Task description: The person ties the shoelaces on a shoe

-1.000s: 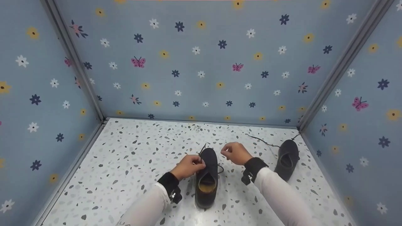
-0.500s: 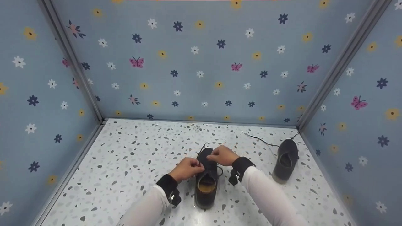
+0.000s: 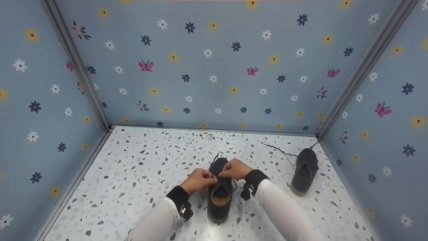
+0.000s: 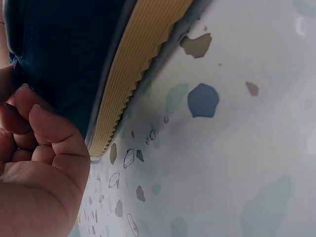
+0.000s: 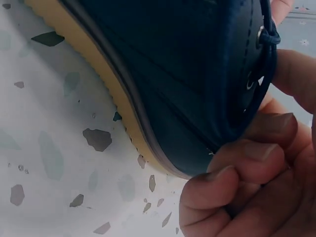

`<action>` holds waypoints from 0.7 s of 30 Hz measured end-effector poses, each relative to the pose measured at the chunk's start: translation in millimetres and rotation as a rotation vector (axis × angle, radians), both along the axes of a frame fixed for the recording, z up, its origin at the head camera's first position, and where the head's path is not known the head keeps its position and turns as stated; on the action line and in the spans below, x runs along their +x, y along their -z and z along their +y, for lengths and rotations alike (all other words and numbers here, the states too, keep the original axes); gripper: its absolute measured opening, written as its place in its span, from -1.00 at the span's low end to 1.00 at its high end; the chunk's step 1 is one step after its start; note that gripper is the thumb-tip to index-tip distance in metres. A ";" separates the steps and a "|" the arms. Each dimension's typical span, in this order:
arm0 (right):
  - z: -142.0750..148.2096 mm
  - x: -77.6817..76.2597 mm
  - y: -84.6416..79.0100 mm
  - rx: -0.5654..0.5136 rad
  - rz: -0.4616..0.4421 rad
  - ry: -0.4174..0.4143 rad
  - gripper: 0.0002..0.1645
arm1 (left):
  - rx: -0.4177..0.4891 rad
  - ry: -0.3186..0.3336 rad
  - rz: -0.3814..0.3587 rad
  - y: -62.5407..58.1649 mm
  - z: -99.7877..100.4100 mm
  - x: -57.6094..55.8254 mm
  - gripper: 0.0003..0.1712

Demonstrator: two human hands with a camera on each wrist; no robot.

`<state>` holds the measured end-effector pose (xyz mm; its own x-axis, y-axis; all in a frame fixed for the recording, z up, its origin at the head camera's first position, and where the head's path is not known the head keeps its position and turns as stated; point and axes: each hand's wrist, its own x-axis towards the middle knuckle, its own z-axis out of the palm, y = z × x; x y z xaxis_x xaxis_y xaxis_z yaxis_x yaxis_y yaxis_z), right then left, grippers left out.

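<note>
A dark navy lace-up shoe (image 3: 219,212) with a tan ridged sole stands on the floor, toe pointing away. At its left side, my left hand (image 3: 198,181) pinches the shoelace near the eyelets with curled fingers; one lace end (image 3: 214,160) sticks out beyond. From the other side my right hand (image 3: 236,169) reaches over the front of the shoe, finger and thumb pinching the lace close to the left fingertips. In the right wrist view a loop of shoelace (image 5: 269,69) runs past metal eyelets down to the right fingers (image 5: 256,153). The pinched bit itself is hidden.
A second dark shoe (image 3: 305,182) stands to the right, a loose lace (image 3: 281,151) trailing from it toward the left. White speckled flooring (image 3: 140,160) lies beneath. Blue flower-patterned panels (image 3: 214,67) enclose the back and both sides.
My right hand has come left from beside the shoe to over its front, then slightly lower, meeting the left hand at the laces. The left hand has stayed nearly still.
</note>
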<state>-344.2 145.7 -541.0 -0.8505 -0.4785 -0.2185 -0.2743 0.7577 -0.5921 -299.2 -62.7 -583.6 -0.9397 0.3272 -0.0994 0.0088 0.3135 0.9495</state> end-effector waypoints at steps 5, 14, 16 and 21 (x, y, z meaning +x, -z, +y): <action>-1.9 -0.3 2.4 -0.005 0.070 -0.010 -0.80 | 0.006 -0.006 -0.009 -13.2 1.3 6.7 -0.69; 11.9 -1.7 -0.7 -0.207 0.033 0.114 -0.74 | 0.010 0.001 0.011 -2.9 0.7 -1.5 -0.71; 16.1 -2.5 -3.7 -0.291 -0.029 0.166 -0.71 | 0.002 0.002 0.021 -4.5 0.7 -2.0 -0.73; 25.3 -5.7 -12.6 -0.523 -0.180 0.287 -0.65 | -0.021 -0.004 0.029 -7.9 2.1 -4.8 -0.75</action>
